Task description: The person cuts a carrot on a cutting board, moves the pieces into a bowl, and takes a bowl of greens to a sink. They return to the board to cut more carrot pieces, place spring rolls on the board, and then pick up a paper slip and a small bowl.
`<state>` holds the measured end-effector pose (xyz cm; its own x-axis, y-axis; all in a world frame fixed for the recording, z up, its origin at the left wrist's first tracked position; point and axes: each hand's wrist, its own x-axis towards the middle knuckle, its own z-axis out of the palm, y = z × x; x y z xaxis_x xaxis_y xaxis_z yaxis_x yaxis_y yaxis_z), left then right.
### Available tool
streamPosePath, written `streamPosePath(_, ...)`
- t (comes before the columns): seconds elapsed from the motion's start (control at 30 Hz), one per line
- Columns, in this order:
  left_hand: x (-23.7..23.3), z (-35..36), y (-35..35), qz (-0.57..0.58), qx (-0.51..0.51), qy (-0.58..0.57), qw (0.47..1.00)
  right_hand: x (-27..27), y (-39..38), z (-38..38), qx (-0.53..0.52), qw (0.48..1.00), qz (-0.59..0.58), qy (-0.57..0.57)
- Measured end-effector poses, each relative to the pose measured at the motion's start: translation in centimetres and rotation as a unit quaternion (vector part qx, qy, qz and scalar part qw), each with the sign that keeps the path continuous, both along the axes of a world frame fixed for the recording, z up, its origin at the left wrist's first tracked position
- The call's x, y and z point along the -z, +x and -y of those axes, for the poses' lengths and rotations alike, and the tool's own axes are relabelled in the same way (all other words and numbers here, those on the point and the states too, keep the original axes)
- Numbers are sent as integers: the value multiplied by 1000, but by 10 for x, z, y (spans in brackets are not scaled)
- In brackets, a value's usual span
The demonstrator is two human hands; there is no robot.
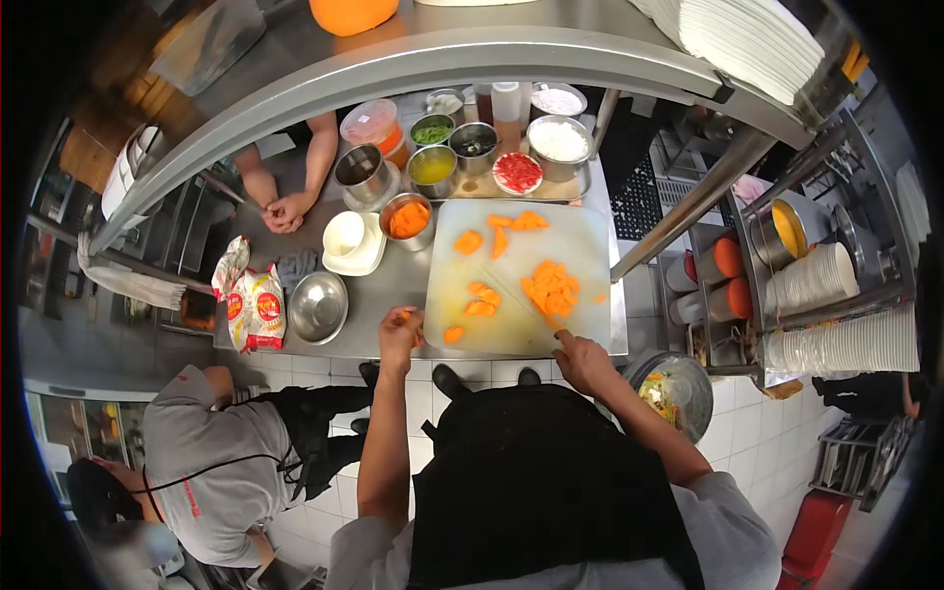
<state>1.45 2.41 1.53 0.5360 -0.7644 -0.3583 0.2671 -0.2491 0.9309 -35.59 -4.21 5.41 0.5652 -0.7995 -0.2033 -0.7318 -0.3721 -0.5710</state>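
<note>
My right hand (582,364) is closed around the handle of a knife (554,324). Its blade lies low over the white cutting board (452,241) and is hard to make out, pointing up and to the left. Cut orange pieces that look like carrot (551,288) form a pile near the knife, with smaller groups spread over the board. Beyond the board's left edge, my left hand (398,339) is closed, a bit of orange showing at its fingertips. A metal cup (409,239) of orange pieces stands at the board's upper left.
Metal containers (432,172) of ingredients line the back. A white bowl (344,234), metal bowl (318,307) and packets (258,305) are on the left. Another person's hands (287,210) rest across the counter; a person (216,442) bends at left. A bin (672,395) stands right.
</note>
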Motion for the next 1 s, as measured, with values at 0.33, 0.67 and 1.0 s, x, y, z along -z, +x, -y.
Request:
streamPosePath(0.33,-7,4,-41,454,273,101,842,-4,-10,19,-19,999,31,29)
streamPosePath(0.67,-28,68,-58,512,409,-49,754,-1,-27,10,1,998,44,50)
streamPosePath(1.0,-45,103,-61,546,519,55,655,0,-38,-6,45,992,67,94)
